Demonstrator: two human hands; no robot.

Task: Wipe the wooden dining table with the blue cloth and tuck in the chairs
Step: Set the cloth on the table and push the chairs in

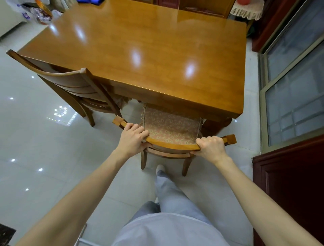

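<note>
A glossy wooden dining table (140, 43) fills the middle of the view. A wooden chair (173, 144) with a patterned seat cushion (170, 126) stands at its near edge, the seat partly under the tabletop. My left hand (132, 138) grips the left part of the chair's curved top rail. My right hand (211, 148) grips the right part of the same rail. A blue cloth (89, 1) lies at the table's far edge, mostly cut off by the frame. A second wooden chair (70, 82) stands at the table's near left, angled toward it.
A third chair back (205, 7) shows beyond the far side. A dark red cabinet (289, 184) stands close on the right, below a window (294, 79). Bags and clutter (38, 12) sit on the floor at far left. My foot (160, 169) is behind the chair.
</note>
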